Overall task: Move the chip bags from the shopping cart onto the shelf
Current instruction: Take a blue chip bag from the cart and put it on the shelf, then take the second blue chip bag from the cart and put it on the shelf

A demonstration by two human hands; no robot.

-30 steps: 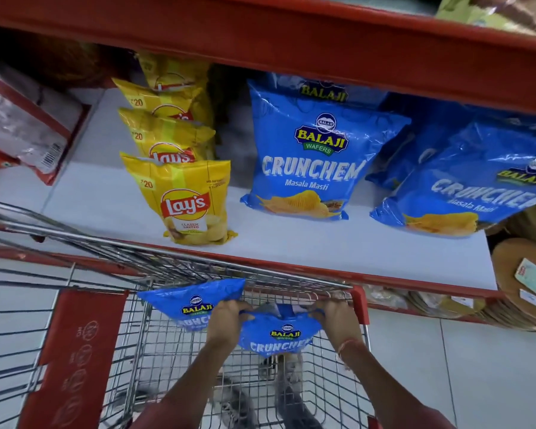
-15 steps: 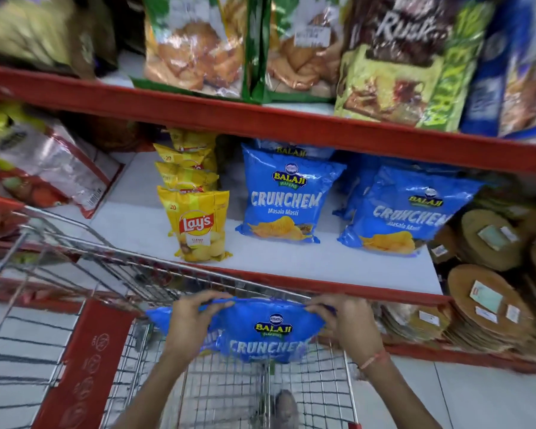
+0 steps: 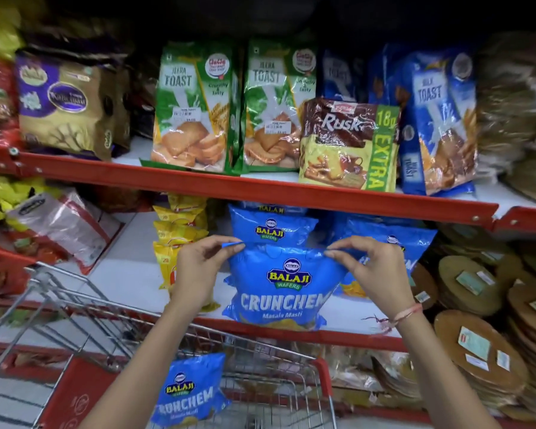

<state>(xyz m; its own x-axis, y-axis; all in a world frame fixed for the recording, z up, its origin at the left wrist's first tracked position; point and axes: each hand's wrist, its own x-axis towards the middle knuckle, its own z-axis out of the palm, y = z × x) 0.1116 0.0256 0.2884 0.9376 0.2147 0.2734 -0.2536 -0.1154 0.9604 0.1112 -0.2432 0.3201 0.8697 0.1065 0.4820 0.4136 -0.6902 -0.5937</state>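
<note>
Blue and glossy, the Balaji Crunchem foil chip bag [image 3: 279, 289] hangs in front of the white lower shelf with its red metal lip [image 3: 294, 334], pinched at its top corners by the left hand [image 3: 198, 270] and right hand [image 3: 370, 270], fingertips closed on the seal. Such a thin pinch could slip on slick film (the bag looks air-filled), dropping it toward the wire shopping cart [image 3: 270, 394], where another blue bag [image 3: 188, 388] waits. Pushed in carelessly, it could topple the standing blue bag behind [image 3: 271, 227].

Bare forearms (thread band [image 3: 406, 314], right wrist)
</note>
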